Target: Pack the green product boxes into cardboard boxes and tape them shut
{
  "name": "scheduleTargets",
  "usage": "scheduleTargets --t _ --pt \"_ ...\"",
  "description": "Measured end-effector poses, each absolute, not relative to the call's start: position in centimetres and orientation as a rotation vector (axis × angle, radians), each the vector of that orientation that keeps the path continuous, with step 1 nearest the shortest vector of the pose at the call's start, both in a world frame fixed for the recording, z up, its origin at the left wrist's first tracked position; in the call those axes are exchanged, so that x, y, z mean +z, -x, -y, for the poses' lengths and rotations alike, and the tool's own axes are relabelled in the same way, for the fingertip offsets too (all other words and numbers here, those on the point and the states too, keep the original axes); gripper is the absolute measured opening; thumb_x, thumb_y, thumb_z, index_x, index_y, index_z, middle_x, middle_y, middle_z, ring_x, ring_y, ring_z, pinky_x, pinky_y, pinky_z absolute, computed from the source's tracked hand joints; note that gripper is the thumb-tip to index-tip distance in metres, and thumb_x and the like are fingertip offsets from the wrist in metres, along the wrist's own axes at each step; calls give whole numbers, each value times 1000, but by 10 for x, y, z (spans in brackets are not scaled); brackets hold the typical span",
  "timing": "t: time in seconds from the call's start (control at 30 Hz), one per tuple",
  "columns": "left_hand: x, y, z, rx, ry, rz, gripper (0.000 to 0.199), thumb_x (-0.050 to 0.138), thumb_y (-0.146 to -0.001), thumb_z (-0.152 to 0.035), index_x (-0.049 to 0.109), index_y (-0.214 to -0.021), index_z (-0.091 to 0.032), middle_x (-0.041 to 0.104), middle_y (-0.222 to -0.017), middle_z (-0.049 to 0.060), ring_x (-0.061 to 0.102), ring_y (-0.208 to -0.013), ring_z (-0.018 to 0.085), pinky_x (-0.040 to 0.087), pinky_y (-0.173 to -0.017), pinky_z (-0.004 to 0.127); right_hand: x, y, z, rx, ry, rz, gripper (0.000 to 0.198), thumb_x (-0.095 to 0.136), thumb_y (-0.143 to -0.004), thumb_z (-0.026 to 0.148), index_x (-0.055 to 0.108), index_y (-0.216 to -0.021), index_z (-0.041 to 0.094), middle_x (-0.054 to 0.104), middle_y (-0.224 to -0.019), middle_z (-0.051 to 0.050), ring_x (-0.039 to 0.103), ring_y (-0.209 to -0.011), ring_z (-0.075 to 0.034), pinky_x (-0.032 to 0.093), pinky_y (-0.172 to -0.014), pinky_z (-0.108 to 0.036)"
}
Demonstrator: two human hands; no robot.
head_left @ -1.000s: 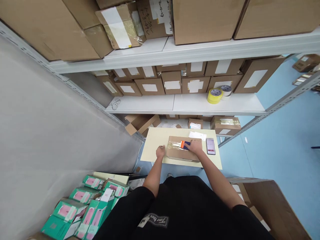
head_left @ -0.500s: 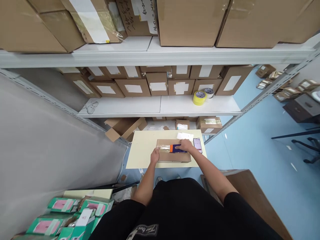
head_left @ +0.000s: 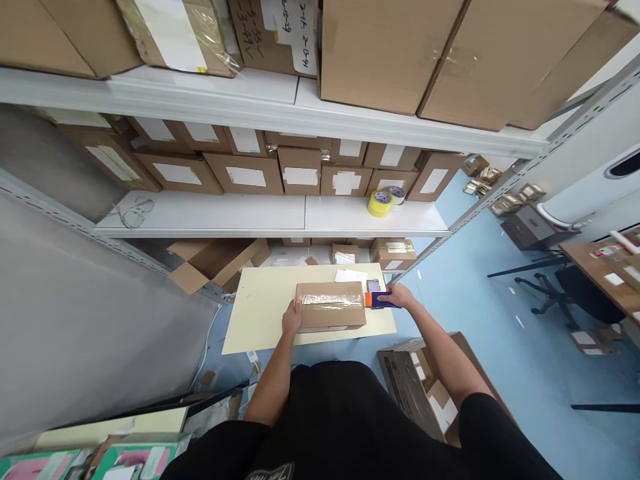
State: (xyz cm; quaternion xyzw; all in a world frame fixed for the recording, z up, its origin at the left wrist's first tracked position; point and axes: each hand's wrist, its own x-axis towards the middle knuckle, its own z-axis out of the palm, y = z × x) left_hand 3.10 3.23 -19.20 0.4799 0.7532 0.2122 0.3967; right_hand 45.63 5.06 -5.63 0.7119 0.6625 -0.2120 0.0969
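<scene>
A closed cardboard box (head_left: 330, 316) lies on the cream tabletop (head_left: 260, 300), with shiny clear tape along its top seam. My left hand (head_left: 292, 316) grips the box's left end, fingers closed against it. In my right hand (head_left: 400, 295) is a dark blue tape dispenser (head_left: 381, 299) with an orange front, held just past the box's right end. A phone (head_left: 373, 285) lies behind the dispenser, partly covered by it. White paper labels (head_left: 350, 275) rest behind the box.
Shelves (head_left: 235, 213) in front hold many cardboard boxes. Yellow tape rolls (head_left: 380, 203) sit on the middle shelf. An open carton (head_left: 215, 260) stands left of the tabletop. A large open box (head_left: 415, 380) is on the floor at my right. Green packages (head_left: 135, 460) lie lower left.
My right hand has drawn the tape dispenser rightward along the box top and beyond its right end, leaving tape down the whole seam. The left hand stays on the box. The view has turned.
</scene>
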Motion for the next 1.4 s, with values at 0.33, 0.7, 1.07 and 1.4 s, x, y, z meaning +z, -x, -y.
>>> scheduleTargets --t 0.33,0.7,1.07,1.4 --pt "-194 15 -43 600 -1158 -1809 48 39 -105 -52 71 -129 -26 72 -135 6 60 -133 27 47 -109 34 -15 -422 -36 -793 -2225 -2092 45 73 -76 64 58 -73 22 65 -73 2 59 -72 -16 37 -63 -23" --pt "-201 69 -56 590 -1113 -1762 45 48 -101 -56 79 -109 -24 79 -120 8 66 -127 28 52 -102 34 0 -416 13 -963 -2526 -2030 49 69 -74 69 48 -68 24 60 -65 1 57 -65 -19 43 -61 -28" --pt "-183 149 -85 586 -1066 -1848 49 62 -92 -53 72 -121 -16 74 -127 18 65 -128 34 49 -105 40 -24 -224 -34 -966 -2401 -2182 49 66 -80 70 60 -75 21 68 -74 -1 63 -73 -20 45 -65 -26" --pt "-126 158 -94 696 -1209 -1708 63 60 -94 -61 65 -137 -16 64 -145 15 57 -138 32 44 -108 34 -7 -102 -78 -740 -2161 -2140 38 68 -98 43 65 -126 16 67 -128 -11 68 -110 -26 58 -93 -42"
